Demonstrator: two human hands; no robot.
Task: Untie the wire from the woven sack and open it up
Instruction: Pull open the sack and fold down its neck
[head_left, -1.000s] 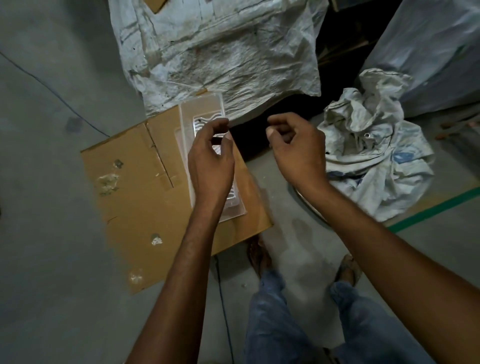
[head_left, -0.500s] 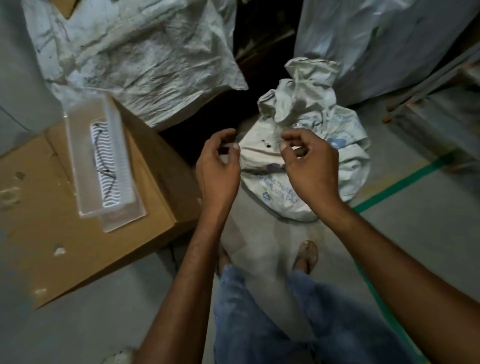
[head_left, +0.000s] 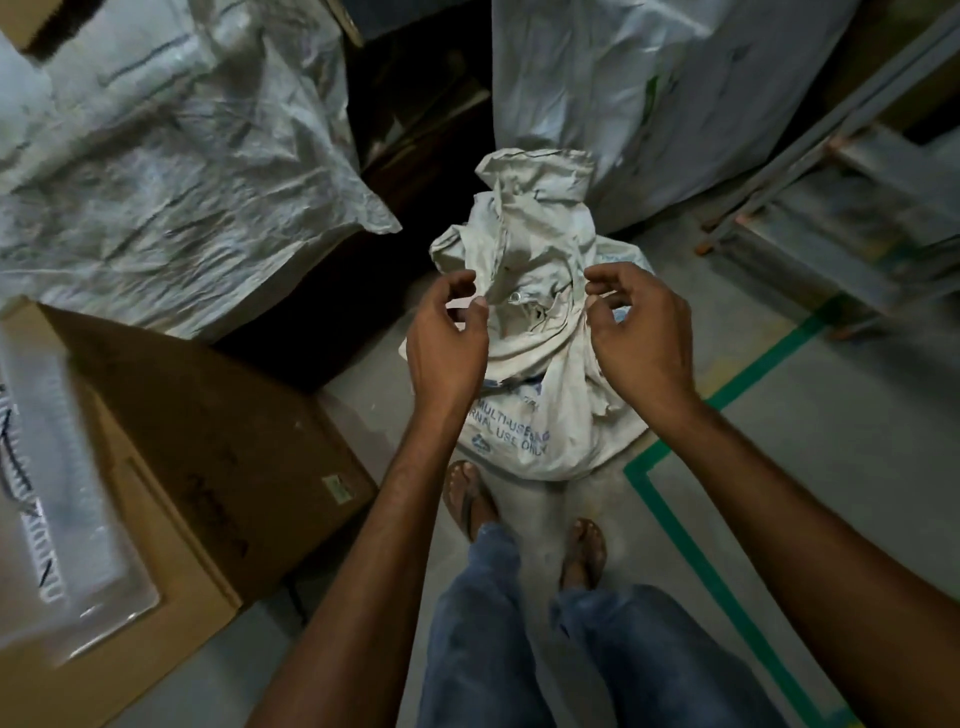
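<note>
The woven sack (head_left: 540, 364) stands on the floor (head_left: 831, 467) before the feet. Left hand (head_left: 447, 348) and right hand (head_left: 644, 332) hover half-curled either side (possibly pinching wire; too thin to tell).

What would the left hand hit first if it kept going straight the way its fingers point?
Most likely the crumpled neck of the woven sack, just beyond the left hand. Depth is unclear from this one view.
</note>
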